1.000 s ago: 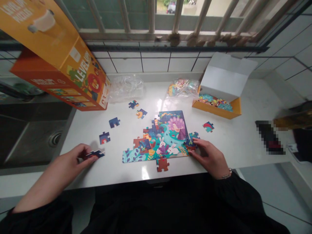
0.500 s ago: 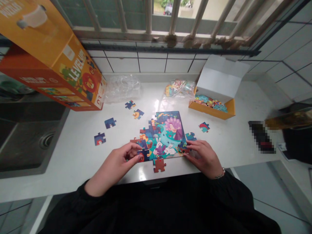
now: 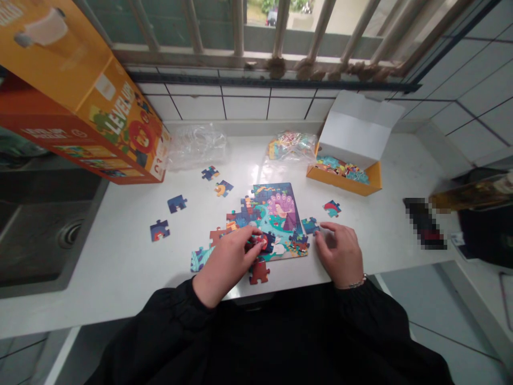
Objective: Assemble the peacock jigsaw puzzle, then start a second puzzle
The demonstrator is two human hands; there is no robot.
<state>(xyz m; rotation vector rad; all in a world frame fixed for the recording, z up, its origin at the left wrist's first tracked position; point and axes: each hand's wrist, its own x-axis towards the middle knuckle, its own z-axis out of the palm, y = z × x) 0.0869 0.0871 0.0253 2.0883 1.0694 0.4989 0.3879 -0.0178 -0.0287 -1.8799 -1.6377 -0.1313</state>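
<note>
Left hand (image 3: 228, 256) pinching a jigsaw piece (image 3: 268, 243) above the part-built puzzle (image 3: 280, 211), glossy white bench (image 3: 128, 256).
Loose black sleeves (image 3: 168, 321) nearest. Flat brown piece (image 3: 260, 273) at puzzle's near edge. Left fingers gripping the dark blue-and-red piece, blue end pointing right; tilt unclear. Right hand (image 3: 340, 254): fingers curled, parted, just beside a teal-blue piece (image 3: 310, 225) right of puzzle; contact unclear. Puzzle: thin bright card, long axis left-right, straight near and right sides, stepped left side, white rabbit near, purple peacock far. Four loose knobbed pieces (image 3: 177, 203) left, a red-and-blue one (image 3: 332, 208) right. Farther: crinkly clear plastic (image 3: 196, 145), bagged pieces (image 3: 290, 145), yellow card box (image 3: 344, 179), white lid raised; tall orange box (image 3: 132, 120). Behind: white tiles (image 3: 245, 107), metal bars (image 3: 237, 32).
</note>
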